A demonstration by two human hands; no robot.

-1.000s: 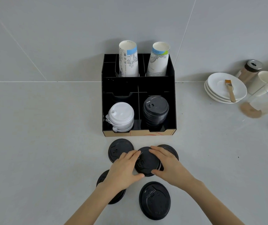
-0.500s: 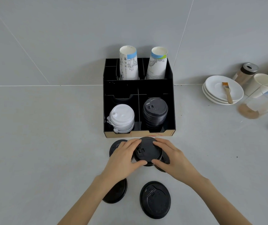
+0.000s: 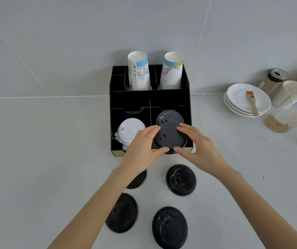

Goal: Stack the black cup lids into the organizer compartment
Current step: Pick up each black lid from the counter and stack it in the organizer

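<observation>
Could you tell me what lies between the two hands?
In the head view, a black plastic cup lid, held by left hand and right hand.

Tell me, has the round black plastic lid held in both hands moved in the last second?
Yes. The round black plastic lid has gone away from the person, off the counter, and now sits over the front edge of the black organizer box, near its black lid stack.

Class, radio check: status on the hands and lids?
Both hands, left and right, grip one black lid above the black stack. Four lids loose. Nothing blocking.
</observation>
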